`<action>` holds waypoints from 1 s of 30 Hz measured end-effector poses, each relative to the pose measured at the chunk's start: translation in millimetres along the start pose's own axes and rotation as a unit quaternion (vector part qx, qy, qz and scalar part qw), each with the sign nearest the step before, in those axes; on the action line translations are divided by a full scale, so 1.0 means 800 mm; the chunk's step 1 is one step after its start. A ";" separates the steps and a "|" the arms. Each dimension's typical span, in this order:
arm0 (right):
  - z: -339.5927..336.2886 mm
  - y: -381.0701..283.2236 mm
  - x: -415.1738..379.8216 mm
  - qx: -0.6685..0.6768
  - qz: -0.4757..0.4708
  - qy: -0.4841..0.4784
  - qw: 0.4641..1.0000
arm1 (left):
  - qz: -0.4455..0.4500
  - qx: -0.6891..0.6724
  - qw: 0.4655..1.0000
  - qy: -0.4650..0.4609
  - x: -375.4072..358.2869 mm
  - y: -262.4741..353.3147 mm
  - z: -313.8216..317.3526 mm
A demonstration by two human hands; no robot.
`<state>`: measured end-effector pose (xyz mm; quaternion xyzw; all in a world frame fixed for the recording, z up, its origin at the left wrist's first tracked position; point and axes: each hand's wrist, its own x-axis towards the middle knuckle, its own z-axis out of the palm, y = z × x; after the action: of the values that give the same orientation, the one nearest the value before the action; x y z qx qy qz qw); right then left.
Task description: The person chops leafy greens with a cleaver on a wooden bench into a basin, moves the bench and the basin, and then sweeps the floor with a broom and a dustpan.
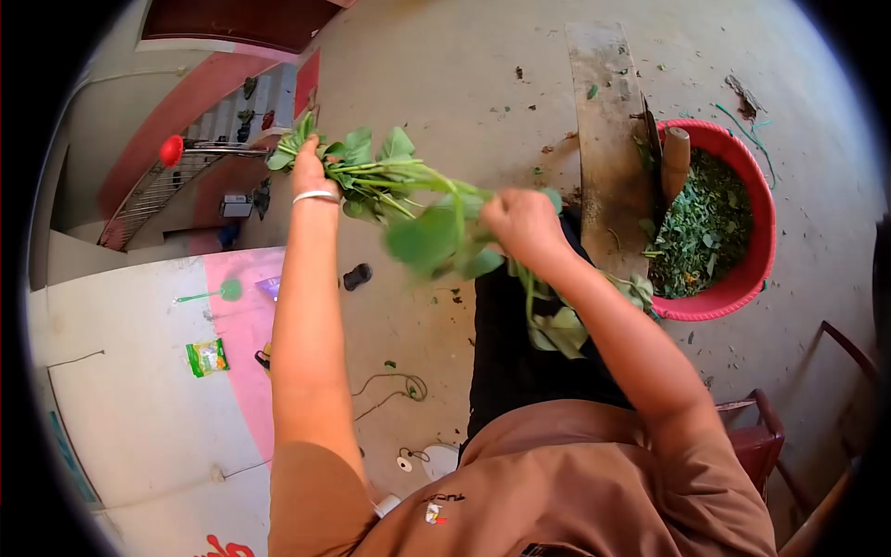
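My left hand [311,172], with a white bangle at the wrist, is closed around a bunch of green leafy stems [399,174]. The stems stretch across to my right hand [524,227], which is curled into a fist on their other end. A large leaf between the hands is smeared by motion. Below my right hand, more drooping leaves [561,332] hang over my dark trousers. To the right of that hand lies a long wooden board [608,139]. A wooden handle [676,162] and a dark blade-like edge stand at the board's right side.
A red tub [763,227] of chopped greens [705,232] stands right of the board. A dark red chair [756,436] is at lower right. Leaf scraps and a cord [408,385] lie on the floor. A wall with a green packet [207,357] and stairs are on the left.
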<state>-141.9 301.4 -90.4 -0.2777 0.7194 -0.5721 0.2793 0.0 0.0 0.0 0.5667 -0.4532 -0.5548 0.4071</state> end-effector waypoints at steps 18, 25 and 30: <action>-0.001 -0.085 -0.085 -0.003 -0.490 -0.145 0.859 | 0.072 0.195 0.967 0.146 -0.097 -0.053 -0.026; -0.001 -0.035 -0.092 -0.058 -0.349 -0.115 0.928 | 0.077 0.153 0.959 0.224 -0.065 -0.058 -0.027; -0.002 -0.070 -0.125 -0.016 -0.408 -0.196 0.892 | 0.199 0.401 0.879 0.162 -0.062 -0.089 -0.047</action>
<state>-69.3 363.9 -27.0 -0.6578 0.4827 -0.5576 0.1527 42.9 65.0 -53.6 0.6612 -0.6679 -0.1331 0.3147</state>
